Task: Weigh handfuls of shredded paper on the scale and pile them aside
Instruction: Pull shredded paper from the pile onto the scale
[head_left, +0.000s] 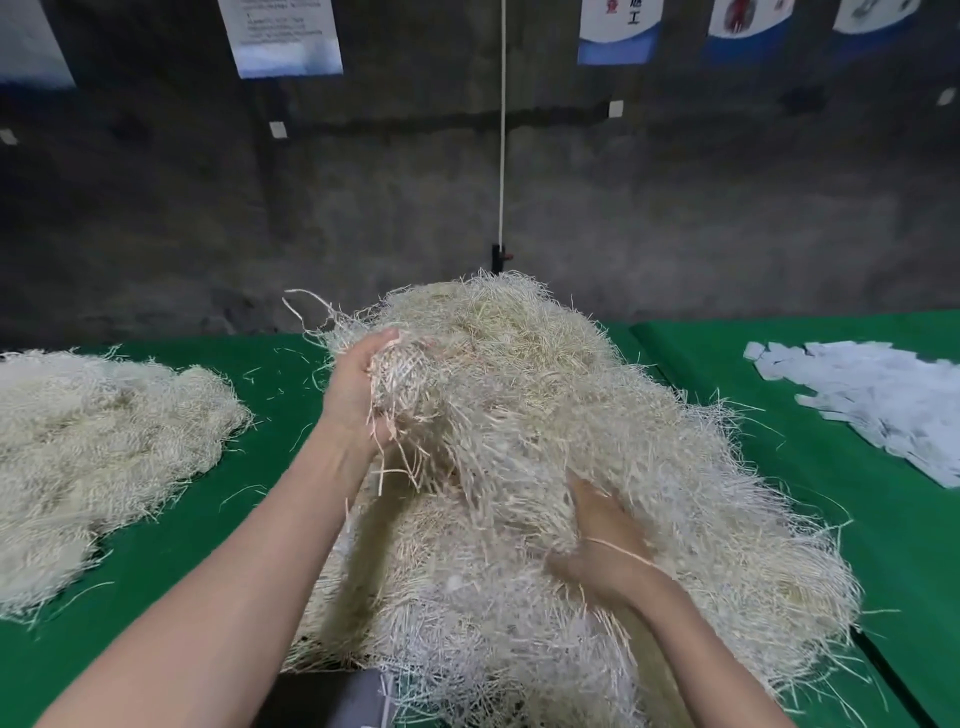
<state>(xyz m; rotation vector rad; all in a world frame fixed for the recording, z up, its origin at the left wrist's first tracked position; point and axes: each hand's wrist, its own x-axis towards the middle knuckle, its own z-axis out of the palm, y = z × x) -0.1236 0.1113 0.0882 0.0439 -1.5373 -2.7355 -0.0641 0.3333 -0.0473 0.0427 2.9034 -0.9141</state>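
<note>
On the green worktop a large heap of shredded paper fills the middle, from the near edge almost to the far edge, and both bare arms reach into it. The left hand is raised at the left side of the heap; its fingers are curled round a clump of strands, and loose strands hang down from the palm. The right hand is lower and closer to the near edge, pushed into the paper and blurred. The strands cover its fingers, so I cannot tell whether they hold anything or how far they are open. The heap also hides whatever is under it. A second, flatter pile of shredded paper lies at the left edge of the worktop, apart from the big heap, with single strands scattered on the green between them. Near the right edge lies a spread of white paper slips. At the near edge, a dark grey thing shows under the strands – what it is I cannot tell. Behind the worktop there is a grey wall with posters, and a white cord hangs straight down to a black clamp just behind the top of the heap.
</note>
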